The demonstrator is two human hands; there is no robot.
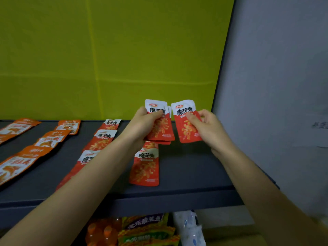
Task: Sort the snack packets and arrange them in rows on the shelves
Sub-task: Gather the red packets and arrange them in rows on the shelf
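My left hand grips a small stack of red-and-white snack packets above the dark shelf. My right hand pinches a single red-and-white packet just to the right of that stack, held upright. Below the held stack one red packet lies flat on the shelf, with another partly hidden above it. A column of red packets lies further left, partly covered by my left forearm. Orange packets lie in rows at the far left.
A yellow-green back panel closes the shelf behind, and a grey wall stands to the right. Beneath the shelf's front edge lie more snack bags and a white-blue packet.
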